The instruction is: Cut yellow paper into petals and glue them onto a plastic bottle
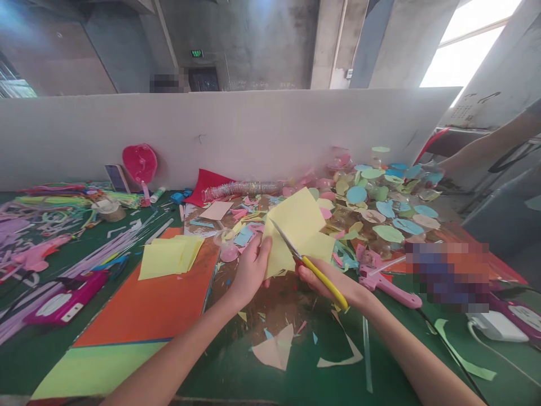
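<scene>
My left hand pinches the left edge of a yellow sheet of paper, held up over the middle of the table. In my right hand is a pair of scissors with yellow handles. Its blades lie across the face of the yellow paper, pointing up and left; I cannot tell whether they are cutting into it. Below my hands, pale paper scraps lie on the green table. To the left, a stack of yellow paper rests on an orange sheet.
Many cut paper discs pile up at the back right. A pink glue gun lies right of my right hand. Power strips and purple sticks are at left. A white partition stands behind; another person's arm reaches in at right.
</scene>
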The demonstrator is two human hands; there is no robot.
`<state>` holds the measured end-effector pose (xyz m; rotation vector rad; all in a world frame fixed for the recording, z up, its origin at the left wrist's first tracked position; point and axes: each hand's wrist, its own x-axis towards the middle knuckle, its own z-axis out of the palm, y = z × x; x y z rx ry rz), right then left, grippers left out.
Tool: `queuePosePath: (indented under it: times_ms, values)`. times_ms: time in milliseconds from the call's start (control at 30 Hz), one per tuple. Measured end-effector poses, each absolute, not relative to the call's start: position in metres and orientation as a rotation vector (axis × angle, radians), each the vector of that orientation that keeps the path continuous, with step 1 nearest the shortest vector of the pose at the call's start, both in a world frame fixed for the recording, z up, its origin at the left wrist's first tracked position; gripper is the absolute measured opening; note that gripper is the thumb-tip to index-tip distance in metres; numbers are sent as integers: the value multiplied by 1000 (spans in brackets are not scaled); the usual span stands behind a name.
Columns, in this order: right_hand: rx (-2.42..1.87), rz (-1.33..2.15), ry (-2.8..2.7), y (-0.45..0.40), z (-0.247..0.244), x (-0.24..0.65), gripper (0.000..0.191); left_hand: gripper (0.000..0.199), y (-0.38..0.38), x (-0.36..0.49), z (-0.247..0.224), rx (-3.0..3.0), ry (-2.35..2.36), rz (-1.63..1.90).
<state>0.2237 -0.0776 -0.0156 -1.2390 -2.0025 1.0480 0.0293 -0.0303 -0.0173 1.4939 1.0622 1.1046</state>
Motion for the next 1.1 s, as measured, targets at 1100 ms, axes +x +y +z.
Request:
queuePosePath:
  times_ms: [1100]
  values:
    - [-1507,1129,-1677,-75,-27,213,58,37,-29,30,-19,1396,1060,1020]
